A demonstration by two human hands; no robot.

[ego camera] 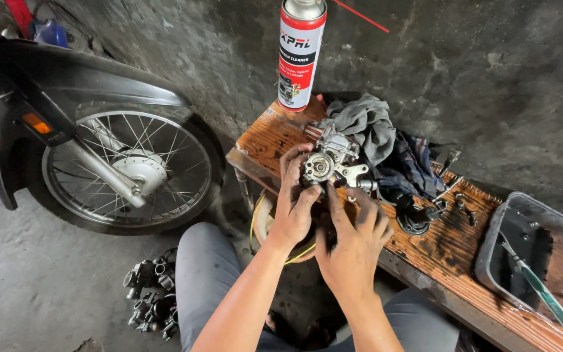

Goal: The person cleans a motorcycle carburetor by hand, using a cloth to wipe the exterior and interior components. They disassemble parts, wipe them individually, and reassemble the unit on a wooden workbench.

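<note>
A grey metal carburetor [331, 161] is held over the near edge of a worn wooden bench [275, 133]. My left hand [294, 195] grips it from the left, fingers curled round its round face. My right hand [353, 234], greasy and dark, holds it from below and the right, with fingers reaching up to its underside. A tall red and white spray can [301, 52] stands upright at the bench's far left end, just behind the carburetor.
Grey and dark rags [379, 140] lie piled behind the carburetor. Small black parts [418, 215] and screws lie to the right, beside a clear tray [490, 251] holding dark liquid and a toothbrush [542, 293]. A motorcycle front wheel [131, 169] stands left; metal parts [151, 293] lie on the floor.
</note>
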